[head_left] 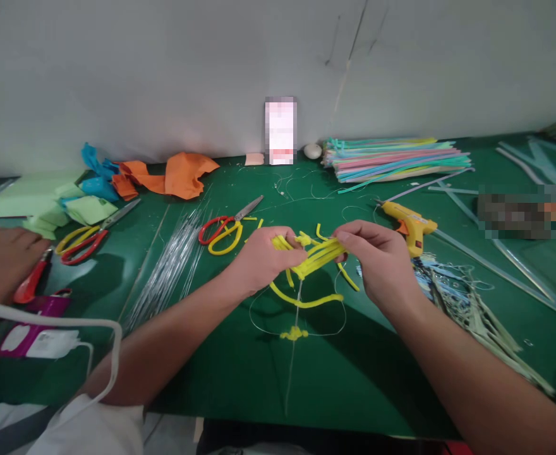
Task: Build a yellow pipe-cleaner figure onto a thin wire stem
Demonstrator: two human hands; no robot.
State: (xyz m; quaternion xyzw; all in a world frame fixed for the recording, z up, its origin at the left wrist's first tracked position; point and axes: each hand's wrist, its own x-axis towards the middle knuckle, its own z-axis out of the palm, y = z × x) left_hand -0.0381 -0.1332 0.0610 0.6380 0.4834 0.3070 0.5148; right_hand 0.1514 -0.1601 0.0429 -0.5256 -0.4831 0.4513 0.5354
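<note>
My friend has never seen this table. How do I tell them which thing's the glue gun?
On the green table, find the bundle of colourful sticks near the wall. Just below it in the picture, beside the person's right hand, lies the glue gun: it's chunky and yellow with an orange trigger, unlike the thin, see-through sticks to its right.

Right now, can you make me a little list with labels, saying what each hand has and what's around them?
Left hand: gripping yellow strips
Right hand: pinching the same strips
Left of the hands: scissors, silver wires
Right of the hands: yellow glue gun
Back of table: orange paper, bundle of colorful strips
Far left: another person's hand
</note>
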